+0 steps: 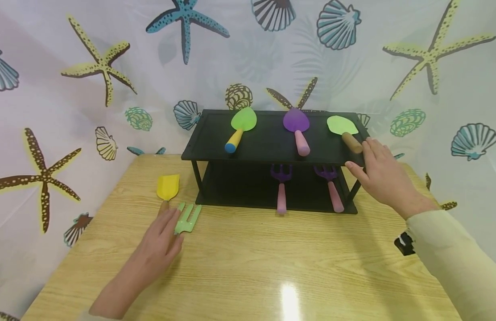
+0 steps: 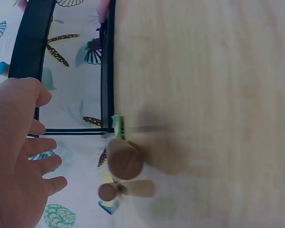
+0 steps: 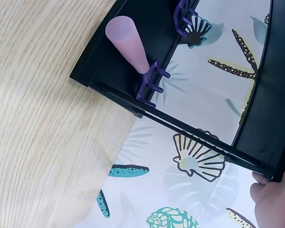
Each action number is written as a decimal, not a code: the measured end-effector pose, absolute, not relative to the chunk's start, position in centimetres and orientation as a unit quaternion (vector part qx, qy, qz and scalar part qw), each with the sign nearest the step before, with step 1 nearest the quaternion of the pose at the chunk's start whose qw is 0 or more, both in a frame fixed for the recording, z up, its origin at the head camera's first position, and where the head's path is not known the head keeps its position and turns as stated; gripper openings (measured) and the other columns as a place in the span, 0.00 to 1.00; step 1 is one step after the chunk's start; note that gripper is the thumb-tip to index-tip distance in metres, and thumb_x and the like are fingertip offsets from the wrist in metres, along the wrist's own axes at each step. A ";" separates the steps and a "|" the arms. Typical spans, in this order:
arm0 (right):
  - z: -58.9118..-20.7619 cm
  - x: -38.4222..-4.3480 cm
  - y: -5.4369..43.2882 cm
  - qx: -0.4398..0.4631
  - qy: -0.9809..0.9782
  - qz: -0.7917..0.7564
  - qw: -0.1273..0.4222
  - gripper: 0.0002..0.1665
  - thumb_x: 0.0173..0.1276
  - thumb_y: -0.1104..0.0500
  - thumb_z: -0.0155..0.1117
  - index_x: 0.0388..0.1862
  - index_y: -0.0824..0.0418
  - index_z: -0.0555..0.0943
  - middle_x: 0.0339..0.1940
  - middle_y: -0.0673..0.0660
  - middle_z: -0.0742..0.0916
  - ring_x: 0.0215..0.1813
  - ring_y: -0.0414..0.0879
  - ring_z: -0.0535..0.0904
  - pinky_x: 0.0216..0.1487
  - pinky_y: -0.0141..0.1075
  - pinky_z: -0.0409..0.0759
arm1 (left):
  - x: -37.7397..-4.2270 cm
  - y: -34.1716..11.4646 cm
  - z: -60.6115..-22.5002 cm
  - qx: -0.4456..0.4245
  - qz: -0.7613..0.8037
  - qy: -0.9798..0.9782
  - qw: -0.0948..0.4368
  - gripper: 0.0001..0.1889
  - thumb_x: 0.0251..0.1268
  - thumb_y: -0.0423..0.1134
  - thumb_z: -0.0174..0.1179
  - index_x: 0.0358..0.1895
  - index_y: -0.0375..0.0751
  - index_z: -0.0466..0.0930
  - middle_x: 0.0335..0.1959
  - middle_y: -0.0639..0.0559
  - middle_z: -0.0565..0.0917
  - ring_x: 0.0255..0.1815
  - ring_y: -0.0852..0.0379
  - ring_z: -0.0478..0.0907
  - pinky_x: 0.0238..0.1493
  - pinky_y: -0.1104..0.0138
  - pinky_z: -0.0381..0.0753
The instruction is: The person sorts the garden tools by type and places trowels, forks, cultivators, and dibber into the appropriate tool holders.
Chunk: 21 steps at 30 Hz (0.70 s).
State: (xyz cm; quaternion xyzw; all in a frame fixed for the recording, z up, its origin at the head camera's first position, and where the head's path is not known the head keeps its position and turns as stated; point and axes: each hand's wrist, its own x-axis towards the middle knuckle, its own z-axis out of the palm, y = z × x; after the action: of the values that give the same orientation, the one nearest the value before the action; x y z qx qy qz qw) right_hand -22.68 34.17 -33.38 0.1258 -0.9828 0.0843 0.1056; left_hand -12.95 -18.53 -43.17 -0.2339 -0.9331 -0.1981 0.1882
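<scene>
Beside the black two-tier shelf [image 1: 268, 145], my left hand [image 1: 161, 238] hovers with loosely extended fingers over a light green hand fork [image 1: 188, 221] and a yellow toy shovel [image 1: 167, 186]. Their wooden handles show below its fingers in the left wrist view, including the fork's handle [image 2: 125, 160]. My right hand [image 1: 382, 171] is at the shelf's top right corner, fingers extended beside the wooden handle of a pale green trowel [image 1: 341, 125]. Only part of that hand shows in the right wrist view, right at the shelf's end.
On the upper tier also lie a green trowel [image 1: 244, 119] with a yellow handle and a purple trowel [image 1: 296, 120]. Two purple forks, a left one [image 1: 282, 196] and a right one [image 1: 335, 196], lie on the lower tier. A patterned curtain [image 1: 248, 58] hangs behind the wooden table [image 1: 240, 258].
</scene>
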 end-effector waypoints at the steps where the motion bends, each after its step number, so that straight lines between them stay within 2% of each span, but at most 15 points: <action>1: -33.4 -22.7 34.2 0.125 -0.983 0.084 0.105 0.51 0.79 0.36 0.39 0.77 0.78 0.46 0.77 0.78 0.55 0.78 0.74 0.48 0.80 0.61 0.44 | -12.8 -18.6 -43.4 -0.232 -0.199 -0.934 0.187 0.33 0.64 0.31 0.62 0.71 0.26 0.63 0.70 0.29 0.68 0.71 0.33 0.65 0.68 0.40 0.68; 13: -33.2 -22.6 34.0 0.121 -0.984 0.082 0.099 0.52 0.78 0.35 0.39 0.77 0.78 0.46 0.77 0.78 0.55 0.78 0.74 0.47 0.79 0.62 0.45 | -11.9 -18.8 -45.7 -0.202 -0.194 -0.952 0.125 0.33 0.65 0.32 0.61 0.71 0.26 0.62 0.70 0.28 0.67 0.71 0.30 0.65 0.69 0.39 0.67; 21: -33.1 -22.5 34.1 0.121 -0.984 0.084 0.103 0.52 0.78 0.35 0.39 0.77 0.77 0.47 0.77 0.78 0.55 0.78 0.74 0.48 0.79 0.62 0.45 | -11.5 -18.5 -46.4 -0.206 -0.183 -0.954 0.119 0.33 0.64 0.32 0.62 0.71 0.24 0.62 0.70 0.29 0.67 0.70 0.33 0.67 0.68 0.44 0.71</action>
State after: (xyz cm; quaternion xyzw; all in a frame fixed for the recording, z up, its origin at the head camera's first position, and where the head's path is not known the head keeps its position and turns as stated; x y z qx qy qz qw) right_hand -22.55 34.13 -33.12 0.1212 -0.9837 0.0844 0.1026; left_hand -11.52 -18.46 -46.41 -0.2059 -0.9539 -0.1829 0.1190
